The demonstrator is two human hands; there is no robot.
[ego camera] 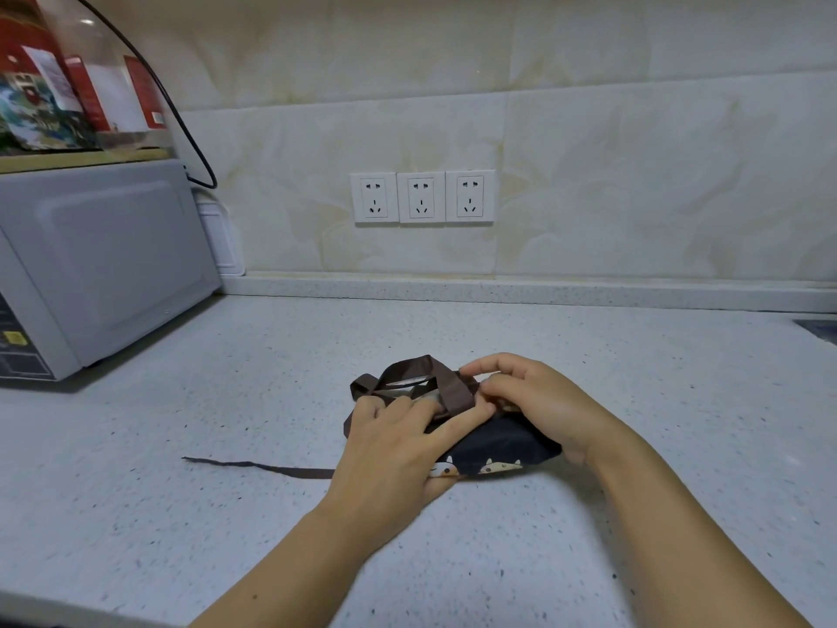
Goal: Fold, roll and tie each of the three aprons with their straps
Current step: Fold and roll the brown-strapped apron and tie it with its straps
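A rolled dark apron (pixel 498 446) with small animal prints lies on the speckled countertop (pixel 226 446) in the middle of the view. Brown straps (pixel 421 378) loop over its far side, and one loose strap end (pixel 253 466) trails left along the counter. My left hand (pixel 398 441) lies over the roll's left part, fingers stretched toward the strap crossing. My right hand (pixel 530 401) sits on the right part and pinches a brown strap between thumb and fingers. Only one apron is in view.
A grey microwave (pixel 99 265) stands at the left, with boxes (pixel 68 83) stacked on top and a black cable (pixel 181 120) hanging behind it. Three wall sockets (pixel 421 197) sit on the tiled backsplash. A dark object (pixel 820 330) shows at the right edge.
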